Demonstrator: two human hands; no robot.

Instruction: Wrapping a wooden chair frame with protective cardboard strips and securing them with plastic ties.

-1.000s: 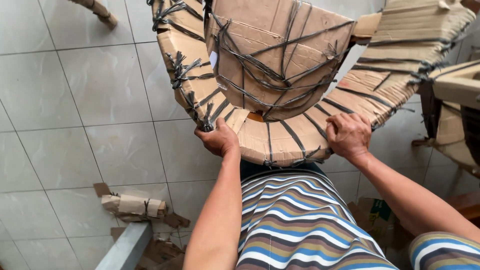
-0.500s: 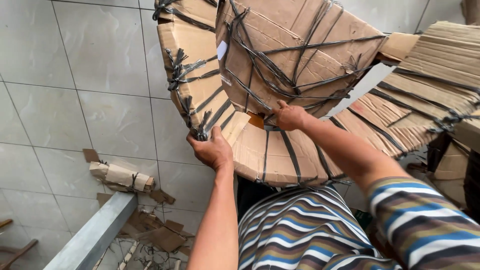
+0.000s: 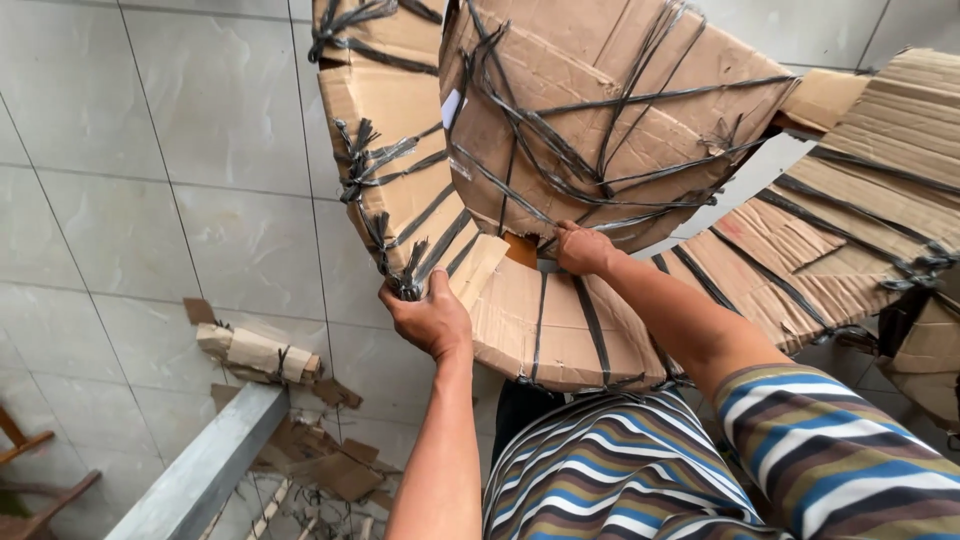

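A curved frame wrapped in brown cardboard (image 3: 560, 320) and bound with black straps rests over my lap. Its padded middle panel (image 3: 600, 110) is wrapped the same way. My left hand (image 3: 428, 318) grips the lower left edge of the curved cardboard rim, thumb on top near a knot of black strap (image 3: 405, 275). My right hand (image 3: 583, 248) reaches forward into the gap under the middle panel, fingers closed where several straps meet. My striped sleeve (image 3: 830, 450) and shirt fill the lower right.
Grey tiled floor (image 3: 130, 200) lies to the left. A small strapped cardboard bundle (image 3: 255, 352) and torn cardboard scraps (image 3: 330, 465) lie beside a grey metal beam (image 3: 200, 470). Wooden pieces (image 3: 30, 470) show at the bottom left.
My right hand left the front rim and moved up and forward into the gap under the middle panel. My left hand kept its grip on the rim. The view shifted left.
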